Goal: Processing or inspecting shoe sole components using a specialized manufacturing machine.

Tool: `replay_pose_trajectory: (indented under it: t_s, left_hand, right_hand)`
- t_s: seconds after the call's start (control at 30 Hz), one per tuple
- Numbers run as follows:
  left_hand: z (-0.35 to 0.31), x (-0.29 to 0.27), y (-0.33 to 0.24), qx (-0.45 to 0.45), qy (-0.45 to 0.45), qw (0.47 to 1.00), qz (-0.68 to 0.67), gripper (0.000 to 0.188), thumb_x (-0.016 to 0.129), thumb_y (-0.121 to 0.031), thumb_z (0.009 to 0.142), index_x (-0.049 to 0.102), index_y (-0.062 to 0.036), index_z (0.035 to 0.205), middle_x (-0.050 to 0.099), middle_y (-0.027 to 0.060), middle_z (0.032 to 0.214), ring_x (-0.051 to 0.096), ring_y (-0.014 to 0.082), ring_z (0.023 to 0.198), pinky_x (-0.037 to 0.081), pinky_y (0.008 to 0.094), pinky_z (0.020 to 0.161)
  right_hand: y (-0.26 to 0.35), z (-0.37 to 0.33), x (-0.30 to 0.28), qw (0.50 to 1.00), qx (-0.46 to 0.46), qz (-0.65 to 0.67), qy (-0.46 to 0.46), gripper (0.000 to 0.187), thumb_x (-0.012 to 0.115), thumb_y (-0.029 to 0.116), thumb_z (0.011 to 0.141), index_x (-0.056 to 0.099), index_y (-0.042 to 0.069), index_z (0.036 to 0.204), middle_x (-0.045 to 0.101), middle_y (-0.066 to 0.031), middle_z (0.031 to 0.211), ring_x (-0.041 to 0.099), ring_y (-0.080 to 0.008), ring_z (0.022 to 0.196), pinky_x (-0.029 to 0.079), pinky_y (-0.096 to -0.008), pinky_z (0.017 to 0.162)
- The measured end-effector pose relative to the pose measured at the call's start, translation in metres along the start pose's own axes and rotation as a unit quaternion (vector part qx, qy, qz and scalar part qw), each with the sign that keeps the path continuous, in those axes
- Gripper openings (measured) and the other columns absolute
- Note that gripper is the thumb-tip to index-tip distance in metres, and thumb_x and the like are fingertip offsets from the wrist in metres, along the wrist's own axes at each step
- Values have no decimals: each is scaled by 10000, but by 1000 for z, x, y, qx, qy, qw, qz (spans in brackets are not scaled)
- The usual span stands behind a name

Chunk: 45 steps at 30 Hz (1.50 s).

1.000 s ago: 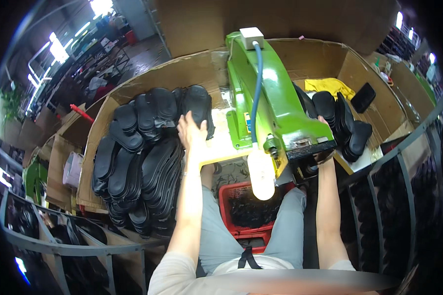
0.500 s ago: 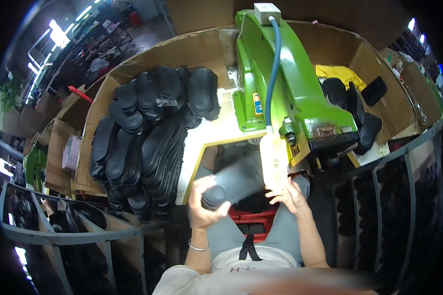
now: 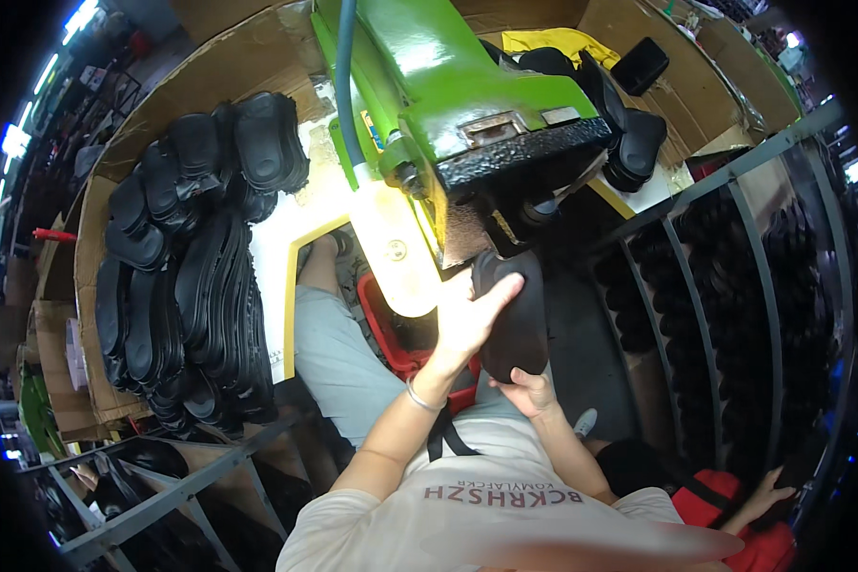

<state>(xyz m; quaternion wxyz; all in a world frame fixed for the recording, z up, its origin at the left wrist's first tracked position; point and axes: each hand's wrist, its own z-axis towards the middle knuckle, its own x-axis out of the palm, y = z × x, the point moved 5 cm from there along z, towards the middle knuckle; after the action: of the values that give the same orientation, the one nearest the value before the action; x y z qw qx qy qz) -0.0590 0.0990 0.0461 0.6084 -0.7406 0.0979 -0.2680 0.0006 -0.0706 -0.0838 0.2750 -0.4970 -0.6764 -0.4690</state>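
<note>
A black shoe sole [image 3: 520, 329] is held between my two hands, just below the black-edged head of a green machine [image 3: 500, 110]. My left hand [image 3: 467, 319] grips its left side, with the thumb laid across the upper surface. At its lower end, my right hand [image 3: 529, 393] pinches the edge from the right. The upper tip lies close under the machine head; whether it touches cannot be made out. Beside my left hand glows a long, bright work lamp [image 3: 396, 243] on a blue cable.
Stacked black soles [image 3: 224, 296] fill the left of a cardboard-walled bench [image 3: 95, 315]; more soles [image 3: 639, 143] lie at right near a yellow cloth [image 3: 562, 43]. Below is a red crate [image 3: 372, 310]. Metal racks [image 3: 672, 276] flank me. Another person's hand [image 3: 767, 496] shows at lower right.
My view has swung right. The sole, blurred in my left hand alone before, has moved right under the machine head. My right hand has left the lamp's end and taken hold of the sole.
</note>
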Motion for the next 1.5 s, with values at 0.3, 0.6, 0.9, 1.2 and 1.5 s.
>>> replay_pose_trajectory:
  t_s: [0.3, 0.6, 0.9, 1.2, 1.5]
  left_hand:
    - [-12, -21, 2, 69, -86, 992, 64, 178, 655, -20, 820, 639, 56, 979, 655, 54, 878, 578, 77, 760, 477, 210, 701]
    - [-12, -40, 7, 147, -107, 961, 206, 183, 703, -43, 761, 618, 42, 899, 629, 37, 795, 559, 80, 697, 461, 221, 646]
    - [-20, -88, -28, 156, -71, 985, 7, 221, 674, -34, 757, 634, 61, 953, 667, 105, 870, 624, 136, 783, 501, 265, 723]
    - [-52, -148, -35, 115, -91, 986, 76, 245, 695, 72, 722, 609, 65, 951, 664, 100, 856, 625, 128, 747, 511, 238, 684]
    - [-30, -98, -50, 223, -108, 954, 170, 263, 721, 0, 727, 624, 51, 967, 668, 97, 833, 625, 122, 755, 509, 256, 692]
  right_hand:
    - [29, -17, 13, 989, -121, -65, -47, 610, 629, -48, 729, 423, 4, 1301, 523, -129, 1240, 509, -274, 1150, 412, -413, 980]
    - [168, 18, 64, 909, -329, -239, -90, 406, 558, 30, 838, 472, -21, 1232, 580, -119, 1144, 586, -227, 1025, 459, -346, 925]
    - [154, 87, 121, 934, -308, -179, -16, 282, 616, -8, 797, 522, 5, 1063, 595, -76, 914, 600, -150, 774, 505, -257, 714]
    - [101, 83, 133, 911, -319, -259, 37, 419, 616, -17, 727, 491, -21, 1127, 584, -69, 1041, 563, -134, 947, 433, -266, 883]
    - [145, 81, 131, 901, -366, -231, -18, 329, 611, -44, 763, 474, 18, 1055, 604, -114, 986, 579, -162, 904, 467, -288, 846]
